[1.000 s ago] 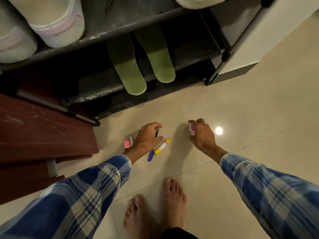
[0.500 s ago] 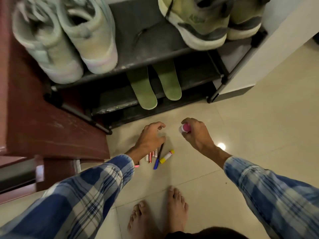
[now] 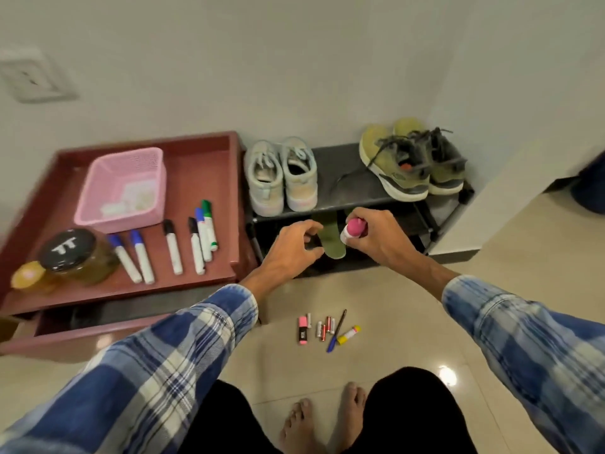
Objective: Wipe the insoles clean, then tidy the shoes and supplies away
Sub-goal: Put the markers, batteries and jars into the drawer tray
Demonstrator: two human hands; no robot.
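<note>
My right hand (image 3: 376,239) grips a small pink-and-white bottle (image 3: 353,228) in front of the black shoe rack (image 3: 347,191). My left hand (image 3: 293,249) hovers just left of it, fingers loosely curled and holding nothing. Between the two hands a green insole (image 3: 332,244) leans on the rack's lower shelf; a second one is mostly hidden behind my right hand. On the top shelf stand a pale sneaker pair (image 3: 281,175) at left and an olive-green sneaker pair (image 3: 412,162) at right.
A red-brown tray table (image 3: 203,158) at left carries a pink basket (image 3: 122,188), several markers (image 3: 173,247) and two jars (image 3: 77,255). A pink highlighter, batteries (image 3: 324,329), a pen and a glue stick (image 3: 348,335) lie on the tiled floor near my bare feet.
I have stood up and the view has risen, showing the table top and wall. Both hands lifted from the floor; the left let go of the pen, the right still holds the bottle.
</note>
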